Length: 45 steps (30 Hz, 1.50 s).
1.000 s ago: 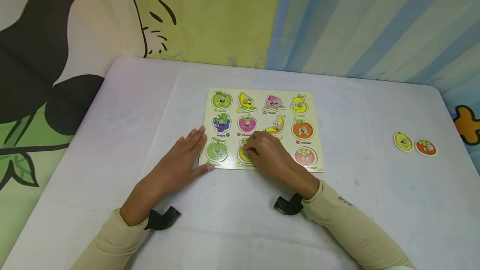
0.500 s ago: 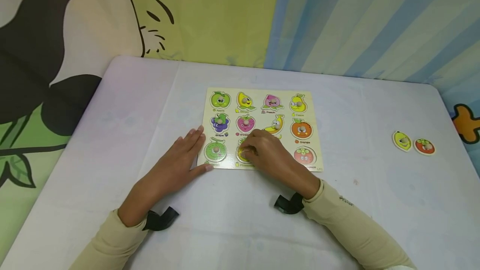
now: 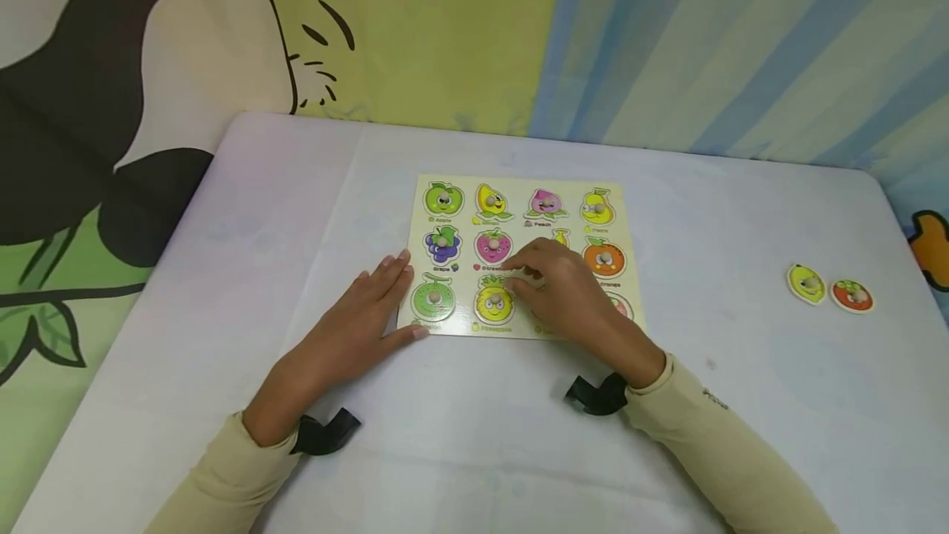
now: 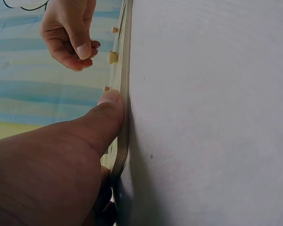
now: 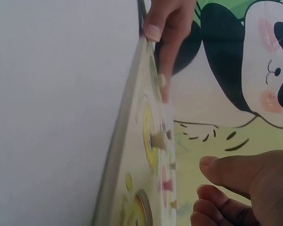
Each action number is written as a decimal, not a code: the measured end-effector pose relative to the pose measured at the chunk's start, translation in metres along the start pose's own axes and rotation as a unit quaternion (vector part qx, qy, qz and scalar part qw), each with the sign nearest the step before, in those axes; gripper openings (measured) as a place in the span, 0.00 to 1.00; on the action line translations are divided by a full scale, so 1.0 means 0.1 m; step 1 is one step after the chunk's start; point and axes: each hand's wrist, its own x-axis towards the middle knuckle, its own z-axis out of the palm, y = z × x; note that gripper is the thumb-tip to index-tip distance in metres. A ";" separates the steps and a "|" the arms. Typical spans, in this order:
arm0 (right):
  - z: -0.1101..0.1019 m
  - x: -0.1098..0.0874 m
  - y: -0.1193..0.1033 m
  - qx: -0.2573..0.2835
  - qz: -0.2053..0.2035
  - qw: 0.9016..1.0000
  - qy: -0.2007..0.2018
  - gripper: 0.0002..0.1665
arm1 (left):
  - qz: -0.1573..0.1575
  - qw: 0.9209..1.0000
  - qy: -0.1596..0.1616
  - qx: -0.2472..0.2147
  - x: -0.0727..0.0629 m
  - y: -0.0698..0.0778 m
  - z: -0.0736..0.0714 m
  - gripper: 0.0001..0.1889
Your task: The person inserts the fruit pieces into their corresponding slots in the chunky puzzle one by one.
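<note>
A wooden fruit peg puzzle board (image 3: 463, 328) lies on the table. My left hand (image 3: 363, 316) rests on its left edge, fingers extended and thumb at the front corner. My right hand (image 3: 567, 287) hovers over the board just right of the pineapple piece (image 3: 493, 303), fingers loosely bent, holding nothing. That piece sits in its recess, its knob (image 5: 158, 140) bare in the right wrist view. Melon (image 3: 433, 299), strawberry (image 3: 493, 246) and orange (image 3: 604, 258) pieces also sit in the board. My right hand covers part of the banana (image 3: 561, 236) and the bottom row.
To the right on the white-covered table (image 3: 741, 402) lie two loose knobbed pieces, a yellow lemon (image 3: 806, 283) and a red tomato-like fruit (image 3: 853, 296). A printed cloth backdrop (image 3: 445, 31) hangs behind the table.
My right hand has let go of the pineapple piece's knob and moved up and to the right. The left hand stays at the board's edge.
</note>
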 end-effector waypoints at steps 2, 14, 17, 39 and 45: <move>-0.06 -0.01 0.03 -0.002 0.002 1.000 0.008 0.10 | 0.001 1.000 0.001 0.001 0.01 0.01 0.00 0.46; -0.35 -0.09 0.27 -0.016 0.019 0.999 0.023 0.11 | 0.008 1.000 0.020 0.003 -0.01 0.01 0.02 0.46; -0.42 -0.11 0.34 -0.027 0.030 0.999 0.032 0.12 | 0.007 1.000 0.017 0.003 -0.01 0.02 0.02 0.46; -0.83 -0.34 0.72 -0.076 0.052 0.988 0.124 0.12 | 0.006 1.000 0.018 0.010 0.00 0.02 0.02 0.46; -0.88 -0.38 0.85 -0.090 0.051 0.985 0.135 0.12 | 0.002 1.000 0.018 0.008 0.00 0.03 0.02 0.46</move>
